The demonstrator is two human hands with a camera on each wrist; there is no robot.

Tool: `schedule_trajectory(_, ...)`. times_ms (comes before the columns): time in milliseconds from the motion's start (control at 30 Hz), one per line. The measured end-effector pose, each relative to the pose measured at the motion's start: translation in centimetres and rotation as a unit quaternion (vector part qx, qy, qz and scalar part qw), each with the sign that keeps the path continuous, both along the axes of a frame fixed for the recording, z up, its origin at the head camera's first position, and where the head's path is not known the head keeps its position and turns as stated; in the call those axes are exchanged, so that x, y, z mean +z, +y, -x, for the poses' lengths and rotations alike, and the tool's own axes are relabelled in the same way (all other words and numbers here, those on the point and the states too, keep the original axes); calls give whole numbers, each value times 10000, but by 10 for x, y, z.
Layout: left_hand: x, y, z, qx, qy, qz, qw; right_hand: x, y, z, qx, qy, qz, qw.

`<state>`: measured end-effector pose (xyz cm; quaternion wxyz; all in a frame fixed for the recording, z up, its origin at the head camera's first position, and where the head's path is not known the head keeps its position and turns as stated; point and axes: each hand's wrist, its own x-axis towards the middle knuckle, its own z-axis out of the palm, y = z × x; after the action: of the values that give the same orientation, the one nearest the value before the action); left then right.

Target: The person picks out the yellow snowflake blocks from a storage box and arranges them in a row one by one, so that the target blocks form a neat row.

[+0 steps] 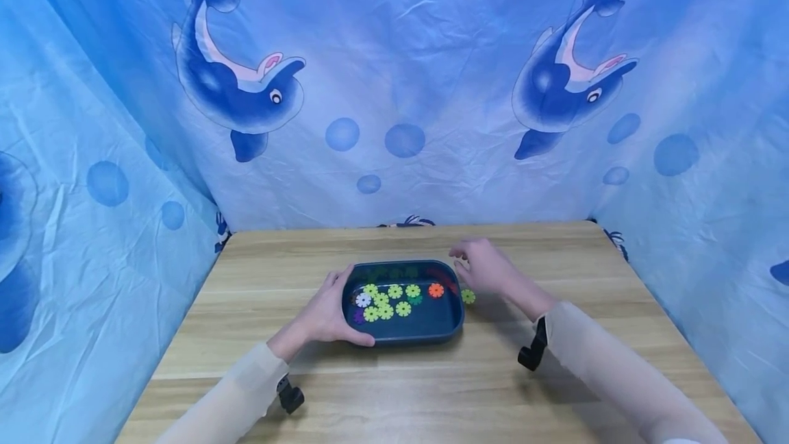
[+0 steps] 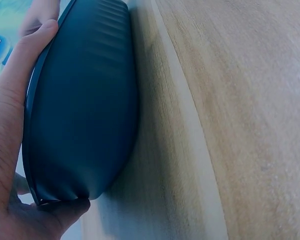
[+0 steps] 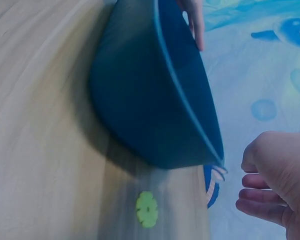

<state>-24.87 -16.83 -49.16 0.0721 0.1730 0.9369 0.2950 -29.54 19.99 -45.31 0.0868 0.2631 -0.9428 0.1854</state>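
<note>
A dark blue-green plastic basin (image 1: 431,322) stands on the table, holding several flower-shaped plastic discs. Most are yellow-green, like the disc (image 1: 403,309) near its middle; an orange disc (image 1: 435,290) lies towards the right end and a white disc (image 1: 363,300) towards the left. My left hand (image 1: 327,310) grips the basin's left end, thumb along the near side and fingers at the far rim. Beyond the right end, my right hand (image 1: 483,267) hovers with loosely bent fingers and nothing visible in them. One yellow-green disc (image 3: 147,209) lies on the table beside the basin, below that hand.
The wooden table (image 1: 382,403) reaches back to a blue curtain (image 1: 407,74) printed with dolphins, which also hangs along both sides. Each wrist wears a black camera, such as the right wrist camera (image 1: 531,355).
</note>
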Motion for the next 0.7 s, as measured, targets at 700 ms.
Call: schedule_trajectory(700, 2, -3, 0, 13, 24, 31, 10000, -1, -71, 2, 1129, -124, -124, 9934)
